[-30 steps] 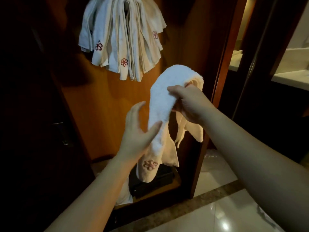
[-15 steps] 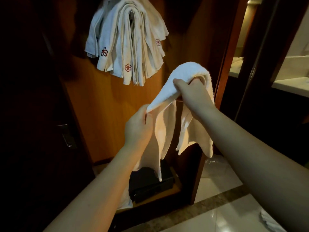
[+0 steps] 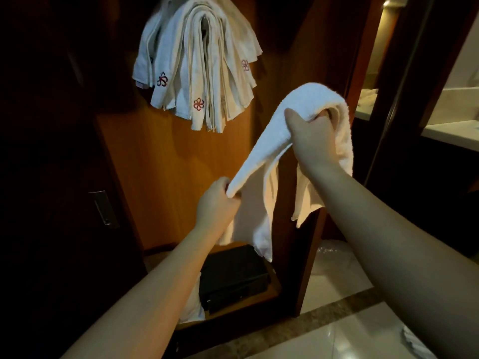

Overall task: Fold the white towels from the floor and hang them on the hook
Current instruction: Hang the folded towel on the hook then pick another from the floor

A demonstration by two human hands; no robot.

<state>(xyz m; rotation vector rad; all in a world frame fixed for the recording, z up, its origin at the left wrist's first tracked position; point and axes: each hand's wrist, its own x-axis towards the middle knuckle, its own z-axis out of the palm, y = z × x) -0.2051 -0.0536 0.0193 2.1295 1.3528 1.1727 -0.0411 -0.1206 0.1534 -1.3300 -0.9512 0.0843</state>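
Note:
A white towel [image 3: 269, 141] stretches between my two hands in front of an open wooden wardrobe. My right hand [image 3: 311, 136] grips its upper fold, raised at centre right. Lower down, my left hand [image 3: 217, 203] pinches the towel's other end, and loose cloth hangs below both hands. Several folded white towels [image 3: 197, 66] with red flower emblems hang in a bunch at the upper left; the hook under them is hidden.
A black box [image 3: 233, 275] sits on the wardrobe floor, with white cloth [image 3: 193, 307] beside it. A dark door with a metal handle [image 3: 102, 208] stands at left. A pale tiled floor [image 3: 337, 281] lies at lower right, with another white cloth [image 3: 412, 338] at its edge.
My left hand went from touching the hanging towel with an open palm to pinching its end. The towel has been pulled out taut between the hands, and its emblem end is no longer visible.

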